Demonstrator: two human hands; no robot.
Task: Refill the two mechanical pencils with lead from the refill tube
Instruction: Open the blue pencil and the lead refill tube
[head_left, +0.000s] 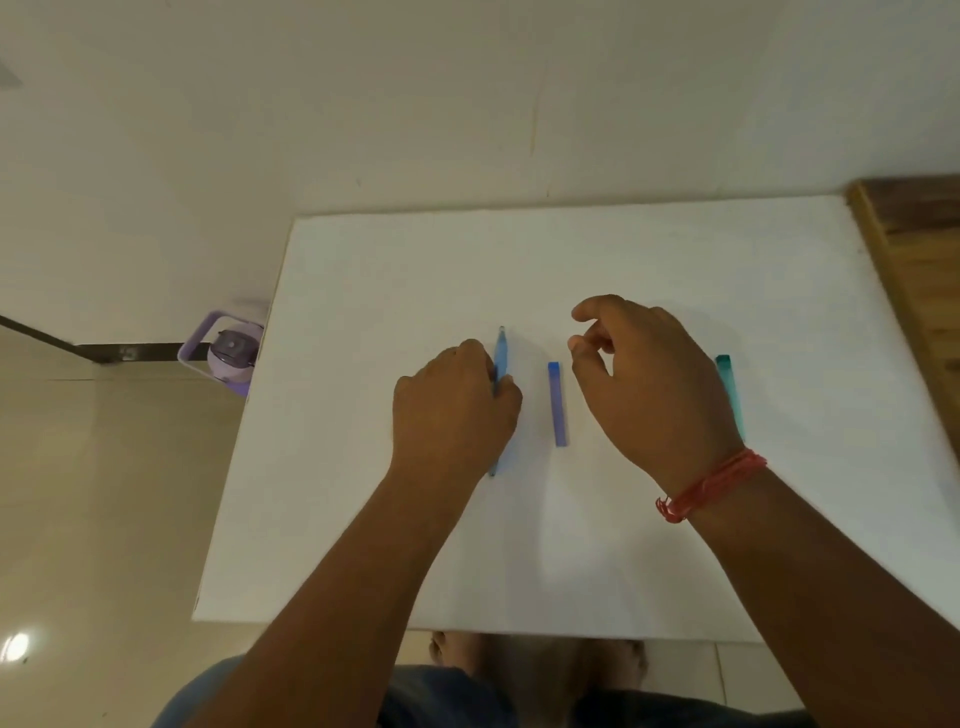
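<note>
A blue mechanical pencil lies on the white table, tip pointing away from me. My left hand covers its middle, fingers curled round it. Just to the right lies a short blue refill tube, untouched. My right hand hovers above the table to the right of the tube, fingers loosely curled and holding nothing; a red thread band circles its wrist. A teal mechanical pencil lies further right, partly hidden behind my right hand.
A wooden surface borders the table on the right. A purple water bottle stands on the floor beyond the table's left edge. A plain wall rises behind the table.
</note>
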